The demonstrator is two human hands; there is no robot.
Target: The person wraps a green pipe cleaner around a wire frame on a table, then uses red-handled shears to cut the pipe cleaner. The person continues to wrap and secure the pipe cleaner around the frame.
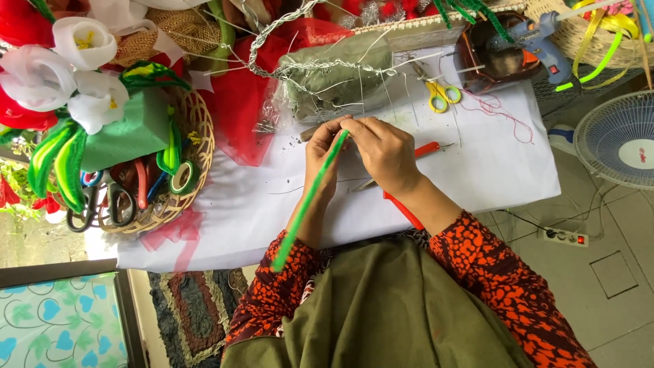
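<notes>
While you are pinching the top of the green pipe cleaner [310, 197] between your left hand [321, 153] and right hand [383, 151] over the white table [490, 170], be keeping both grips tight and twisting evenly.

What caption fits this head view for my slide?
Both hands, left hand and right hand, pinch the top of a green pipe cleaner over a white-covered table, beside yellow scissors.
</notes>
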